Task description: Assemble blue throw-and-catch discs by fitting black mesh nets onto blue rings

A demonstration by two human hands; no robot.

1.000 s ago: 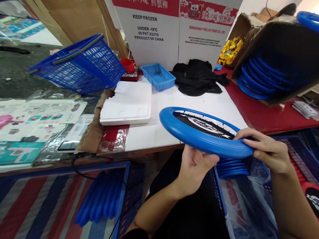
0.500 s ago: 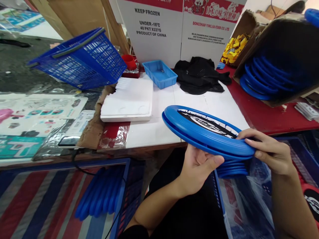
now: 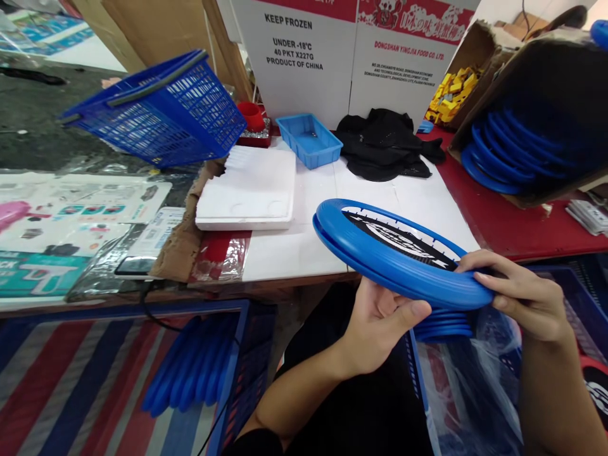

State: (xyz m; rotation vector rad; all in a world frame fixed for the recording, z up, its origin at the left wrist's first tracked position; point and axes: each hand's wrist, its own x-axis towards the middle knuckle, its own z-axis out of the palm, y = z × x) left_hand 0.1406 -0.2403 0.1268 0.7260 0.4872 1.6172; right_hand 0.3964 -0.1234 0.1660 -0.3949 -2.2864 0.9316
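Observation:
Both of my hands hold a blue ring-framed disc (image 3: 375,272) above the front edge of the worktable. Its centre is black with white print, and pale slots run round the far inner edge. The frame has two layers, with a gap visible between them at the left end. Underneath the near rim is my left hand (image 3: 380,323), its thumb along the edge and its other fingers partly hidden. My right hand (image 3: 522,294) grips the right end, fingers on top of the rim; its thumb is largely out of sight. Just below the disc shows a stack of blue rings (image 3: 444,326).
A white foam block (image 3: 247,196), a light-blue tray (image 3: 311,142) and black fabric pieces (image 3: 382,145) lie on the table. Left stands a tilted blue basket (image 3: 161,107). A carton (image 3: 560,126) of blue rings is at right; more rings (image 3: 194,367) sit in the lower-left crate (image 3: 242,316).
The gap between the two frame layers has narrowed along the near side and right end. My hands keep their hold; disc and right hand appear slightly further right as the view shifts.

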